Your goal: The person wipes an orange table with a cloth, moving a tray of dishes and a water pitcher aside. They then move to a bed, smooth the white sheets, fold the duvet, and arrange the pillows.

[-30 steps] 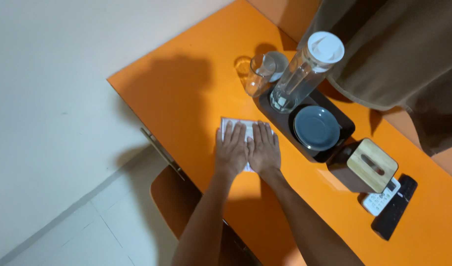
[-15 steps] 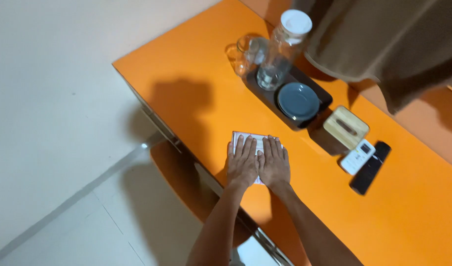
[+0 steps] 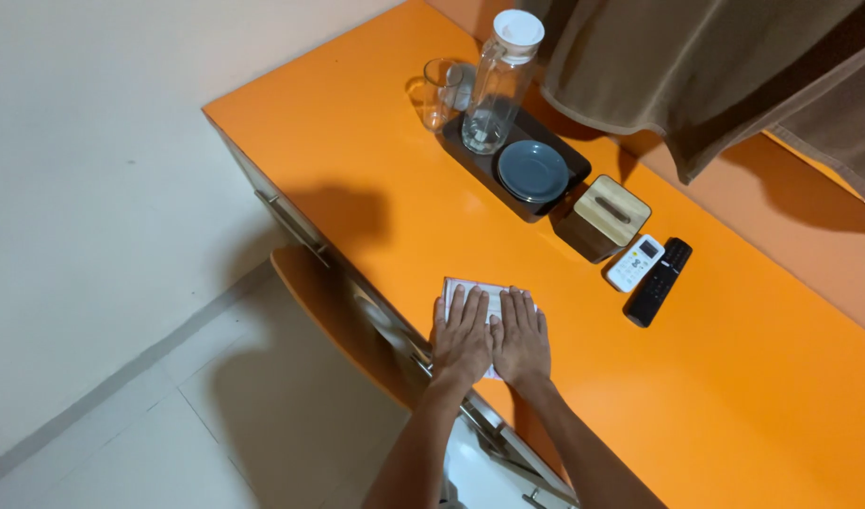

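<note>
**Two flat hands on a white cloth at the table's near edge**

Compared with the earlier pictures, the white cloth (image 3: 489, 303) and both hands are seen further along the orange table (image 3: 357, 141), away from the black tray (image 3: 546, 201). A second ago the cloth lay just beside the tray; now it is well apart from it, close to the table's near edge. The pose of the hands is unchanged: both are pressed down side by side.

The left hand (image 3: 463, 337) is laid open and flat on the cloth, fingers stretched and together. The right hand (image 3: 521, 339) is laid flat in the same way, touching the left along the thumbs. Nothing is gripped by either. Most of the cloth is covered by them; only its far edge and corners are shown.

Counted on the table: one cloth, one tray, one clear jug (image 3: 497, 85) with a white lid, one grey plate (image 3: 533, 171), one wooden-topped box (image 3: 604, 217), and two remotes, a white one (image 3: 635, 262) and a black one (image 3: 658, 281), lying side by side. Drinking glasses (image 3: 439, 91) are seen beside the jug; at least one is clear, and a second seems to stand behind it. The jug and plate are carried on the tray. A brown curtain (image 3: 696, 66) is hung above the far side.
</note>
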